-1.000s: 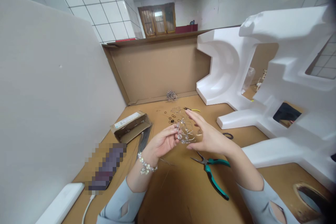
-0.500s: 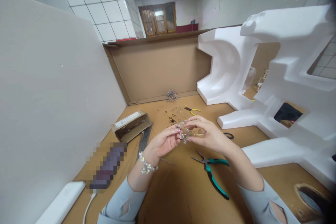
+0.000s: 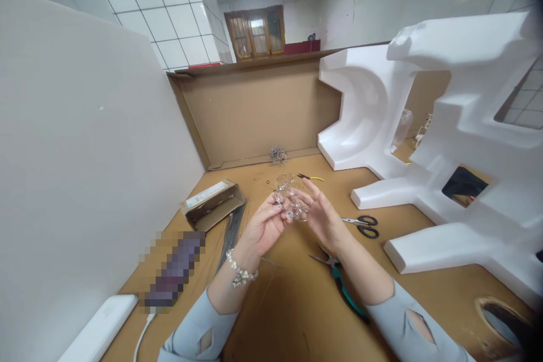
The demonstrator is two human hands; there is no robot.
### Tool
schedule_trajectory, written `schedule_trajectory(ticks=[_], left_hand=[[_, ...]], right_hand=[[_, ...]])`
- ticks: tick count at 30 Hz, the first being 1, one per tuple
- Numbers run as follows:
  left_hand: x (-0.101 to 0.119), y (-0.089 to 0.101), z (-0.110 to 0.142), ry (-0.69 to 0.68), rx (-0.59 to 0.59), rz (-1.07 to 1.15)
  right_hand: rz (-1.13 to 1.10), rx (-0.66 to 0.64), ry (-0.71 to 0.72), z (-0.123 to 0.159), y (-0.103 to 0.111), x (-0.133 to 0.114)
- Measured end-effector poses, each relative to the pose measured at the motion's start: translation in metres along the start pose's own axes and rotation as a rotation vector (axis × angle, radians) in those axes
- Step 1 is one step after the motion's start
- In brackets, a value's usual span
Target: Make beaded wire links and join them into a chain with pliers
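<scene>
My left hand (image 3: 262, 227) pinches a piece of bent silvery wire with clear beads (image 3: 290, 214) over the middle of the table. Opposite it, my right hand (image 3: 326, 219) is raised with its fingers stretched and apart, close against the wire loops; whether its fingertips touch them I cannot make out. Below the right forearm lie long-nosed pliers with teal and black handles (image 3: 344, 289), partly covered by the arm. Scissors with black handles (image 3: 366, 227) lie to the right of that hand. Small yellow-handled pliers (image 3: 314, 178) are just beyond its fingers.
An open cardboard box (image 3: 214, 203) and a bundle of thin wires (image 3: 231, 232) lie on the left, near a pixelated dark object (image 3: 178, 271) and a white device with a cable (image 3: 102, 325). A tangled wire clump (image 3: 277, 154) sits at the back. White foam packing (image 3: 365, 90) fills the right.
My right hand has opened and turned, its index finger now pointing up. The beaded wire has turned in my left hand. The scissors, mostly covered before, now show.
</scene>
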State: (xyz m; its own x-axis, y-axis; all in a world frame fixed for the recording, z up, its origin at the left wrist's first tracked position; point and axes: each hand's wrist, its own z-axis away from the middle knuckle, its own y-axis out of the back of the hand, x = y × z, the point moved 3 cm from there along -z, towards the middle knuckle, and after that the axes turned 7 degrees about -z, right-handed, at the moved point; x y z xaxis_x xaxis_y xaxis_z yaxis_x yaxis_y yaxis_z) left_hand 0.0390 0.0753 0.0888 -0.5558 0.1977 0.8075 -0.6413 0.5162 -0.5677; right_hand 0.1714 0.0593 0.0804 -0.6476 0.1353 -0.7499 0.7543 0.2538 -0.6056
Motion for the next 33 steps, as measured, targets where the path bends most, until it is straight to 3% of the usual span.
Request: schedule_trajectory(ticks=[2, 5, 8, 11, 16, 23, 28, 33], left_hand=[[-0.002, -0.001, -0.001, -0.024, -0.001, -0.071], [-0.005, -0.002, -0.001, -0.048, -0.004, -0.132], [-0.009, -0.005, 0.001, -0.045, -0.013, -0.157], [-0.013, -0.011, 0.004, -0.035, -0.043, -0.202], [-0.02, -0.016, 0.006, -0.074, -0.021, -0.287], [-0.03, -0.021, 0.009, -0.079, 0.056, -0.324], [-0.032, -0.021, 0.01, -0.124, 0.102, -0.455], [-0.034, -0.027, 0.012, -0.092, 0.113, -0.508]], right_hand=[[-0.004, -0.029, 0.035, 0.001, -0.008, 0.009], [0.128, -0.014, 0.195, 0.005, -0.015, 0.011], [0.317, 0.043, 0.345, 0.009, -0.018, 0.007], [0.468, 0.138, 0.409, 0.015, -0.022, 0.002], [0.687, 0.268, 0.417, 0.021, -0.027, -0.004], [0.913, 0.234, 0.506, 0.022, -0.028, -0.014], [1.0, 0.271, 0.395, 0.02, -0.028, -0.017], [0.923, 0.353, 0.337, 0.02, -0.025, -0.016]])
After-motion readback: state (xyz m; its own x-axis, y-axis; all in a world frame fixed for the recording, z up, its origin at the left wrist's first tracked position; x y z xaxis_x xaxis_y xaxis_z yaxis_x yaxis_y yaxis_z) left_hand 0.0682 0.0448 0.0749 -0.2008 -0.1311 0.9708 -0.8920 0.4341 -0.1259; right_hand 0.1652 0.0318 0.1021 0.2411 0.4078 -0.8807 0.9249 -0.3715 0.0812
